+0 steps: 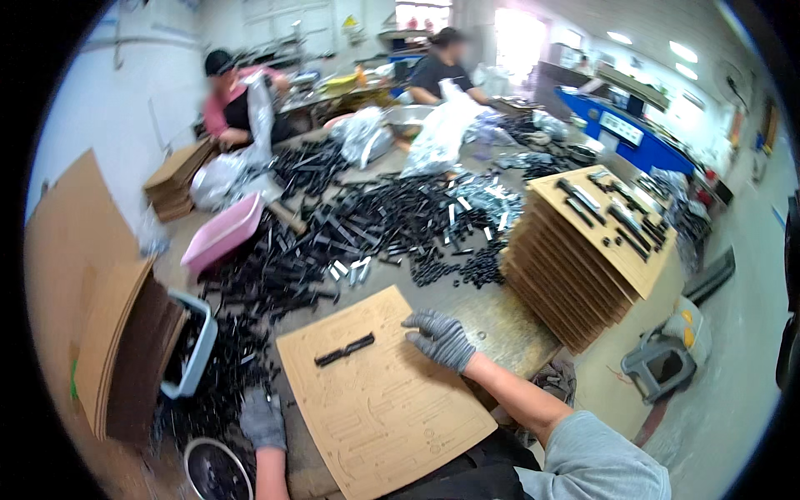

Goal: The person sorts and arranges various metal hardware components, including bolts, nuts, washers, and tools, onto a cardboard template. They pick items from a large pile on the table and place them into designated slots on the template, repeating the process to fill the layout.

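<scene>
A tan cardboard sheet (pixel 383 408) printed with faint outlines lies in front of me, slightly turned. On its upper part rest black bolts (pixel 344 350), lying close together lengthwise. My right hand (pixel 442 340), in a grey knit glove, is at the sheet's right edge with fingers apart and nothing visible in them. To the left of the sheet, my gloved left hand (pixel 264 423) reaches into the near edge of a heap of black bolts (pixel 237 350). Its fingertips blend into the dark parts, so its grip is hidden.
A stack of cardboard sheets (pixel 567 275) at right carries bolts and nuts on top. More cardboard (pixel 125 350), a light-blue bin (pixel 198 354) and a round tub (pixel 218 471) stand left. A pink tray (pixel 223 233) lies beyond. Two people (pixel 229 104) work across the table.
</scene>
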A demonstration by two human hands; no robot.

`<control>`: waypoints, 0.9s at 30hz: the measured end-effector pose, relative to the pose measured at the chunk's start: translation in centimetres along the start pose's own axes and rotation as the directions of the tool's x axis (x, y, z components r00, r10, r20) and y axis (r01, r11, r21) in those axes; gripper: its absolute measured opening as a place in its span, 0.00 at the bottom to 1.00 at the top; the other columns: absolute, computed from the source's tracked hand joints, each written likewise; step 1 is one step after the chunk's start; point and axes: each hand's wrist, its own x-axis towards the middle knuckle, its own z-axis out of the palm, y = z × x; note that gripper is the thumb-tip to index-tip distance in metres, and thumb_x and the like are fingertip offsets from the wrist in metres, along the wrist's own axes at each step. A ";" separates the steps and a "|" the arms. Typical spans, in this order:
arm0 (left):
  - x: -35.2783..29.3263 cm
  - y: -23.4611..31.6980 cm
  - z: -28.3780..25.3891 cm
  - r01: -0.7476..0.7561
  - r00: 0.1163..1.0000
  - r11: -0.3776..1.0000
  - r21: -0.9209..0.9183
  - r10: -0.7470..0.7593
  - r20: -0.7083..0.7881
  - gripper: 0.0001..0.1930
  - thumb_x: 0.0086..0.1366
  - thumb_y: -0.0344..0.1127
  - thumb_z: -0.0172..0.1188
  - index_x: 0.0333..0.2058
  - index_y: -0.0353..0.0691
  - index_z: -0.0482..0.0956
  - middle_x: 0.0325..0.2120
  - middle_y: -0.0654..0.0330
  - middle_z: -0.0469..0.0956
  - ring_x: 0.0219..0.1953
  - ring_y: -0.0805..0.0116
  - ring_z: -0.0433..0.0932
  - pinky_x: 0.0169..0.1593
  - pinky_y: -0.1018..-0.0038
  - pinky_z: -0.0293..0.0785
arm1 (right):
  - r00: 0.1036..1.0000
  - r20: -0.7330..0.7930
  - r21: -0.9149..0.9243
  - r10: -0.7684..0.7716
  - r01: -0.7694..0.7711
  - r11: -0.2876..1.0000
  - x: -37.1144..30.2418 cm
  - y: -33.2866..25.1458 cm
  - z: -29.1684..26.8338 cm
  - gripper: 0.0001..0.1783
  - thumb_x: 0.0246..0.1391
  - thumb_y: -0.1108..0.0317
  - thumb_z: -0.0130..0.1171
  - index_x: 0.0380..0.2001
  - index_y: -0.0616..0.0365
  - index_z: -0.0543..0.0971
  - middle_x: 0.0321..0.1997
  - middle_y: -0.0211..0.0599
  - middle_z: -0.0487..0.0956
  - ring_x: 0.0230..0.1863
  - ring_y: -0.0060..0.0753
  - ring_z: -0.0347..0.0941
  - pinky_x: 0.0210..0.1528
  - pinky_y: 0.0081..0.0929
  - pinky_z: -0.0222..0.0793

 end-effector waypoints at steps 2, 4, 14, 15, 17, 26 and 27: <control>-0.1 -0.4 0.3 -0.018 0.999 1.000 0.013 0.018 0.041 0.16 0.59 0.46 0.58 0.40 0.40 0.75 0.38 0.51 0.77 0.39 0.50 0.76 0.41 0.58 0.72 | 0.987 0.054 -0.025 0.153 -0.152 0.988 -0.8 -0.4 -1.8 0.12 0.53 0.61 0.60 0.39 0.53 0.80 0.39 0.41 0.79 0.41 0.45 0.76 0.45 0.35 0.73; 0.2 -0.1 -0.1 -0.069 0.998 0.995 -0.072 0.069 -0.003 0.14 0.60 0.45 0.57 0.37 0.41 0.76 0.32 0.50 0.78 0.35 0.50 0.77 0.38 0.58 0.72 | 0.995 -0.050 0.005 0.088 -0.088 0.996 -2.3 1.1 -2.3 0.12 0.53 0.62 0.59 0.39 0.54 0.80 0.38 0.41 0.79 0.41 0.47 0.76 0.44 0.36 0.73; 2.5 -1.5 -1.4 0.136 0.991 0.966 -0.219 -0.136 0.015 0.10 0.62 0.40 0.56 0.35 0.40 0.78 0.28 0.48 0.79 0.32 0.46 0.77 0.38 0.57 0.72 | 0.981 -0.099 -0.006 0.168 -0.170 0.985 -5.8 4.3 -4.1 0.11 0.53 0.62 0.56 0.36 0.55 0.80 0.34 0.45 0.79 0.38 0.49 0.75 0.42 0.39 0.72; 2.9 -0.9 -1.0 0.094 0.994 0.962 -0.257 -0.104 -0.027 0.10 0.62 0.40 0.56 0.35 0.40 0.78 0.29 0.48 0.79 0.33 0.46 0.77 0.38 0.57 0.72 | 0.982 -0.144 -0.011 0.119 -0.121 0.993 -6.0 4.8 -4.3 0.11 0.53 0.62 0.56 0.36 0.55 0.81 0.34 0.45 0.79 0.38 0.49 0.75 0.42 0.39 0.72; 3.0 -1.0 -0.4 0.250 0.968 0.925 -0.287 -0.239 0.076 0.11 0.63 0.40 0.55 0.35 0.38 0.78 0.27 0.51 0.79 0.30 0.56 0.77 0.37 0.63 0.72 | 0.985 -0.165 -0.056 0.048 -0.058 0.997 -5.7 5.2 -4.4 0.12 0.53 0.62 0.56 0.36 0.56 0.80 0.34 0.46 0.79 0.39 0.49 0.75 0.42 0.38 0.72; 0.1 18.0 -3.2 -0.210 0.919 0.703 -0.679 0.380 0.110 0.13 0.65 0.42 0.53 0.39 0.41 0.79 0.34 0.49 0.79 0.36 0.49 0.78 0.41 0.59 0.73 | 0.995 0.033 -0.026 -0.098 0.099 0.995 -4.4 0.0 0.6 0.12 0.54 0.62 0.55 0.39 0.53 0.81 0.39 0.43 0.79 0.41 0.47 0.75 0.45 0.39 0.72; -0.1 20.1 -2.7 -0.246 0.893 0.761 -0.600 0.418 0.164 0.13 0.65 0.44 0.52 0.38 0.43 0.78 0.32 0.52 0.79 0.34 0.49 0.78 0.39 0.58 0.73 | 0.996 0.034 -0.020 -0.082 0.083 0.996 -4.6 0.7 1.1 0.12 0.53 0.63 0.55 0.38 0.53 0.81 0.38 0.43 0.79 0.41 0.47 0.75 0.44 0.39 0.72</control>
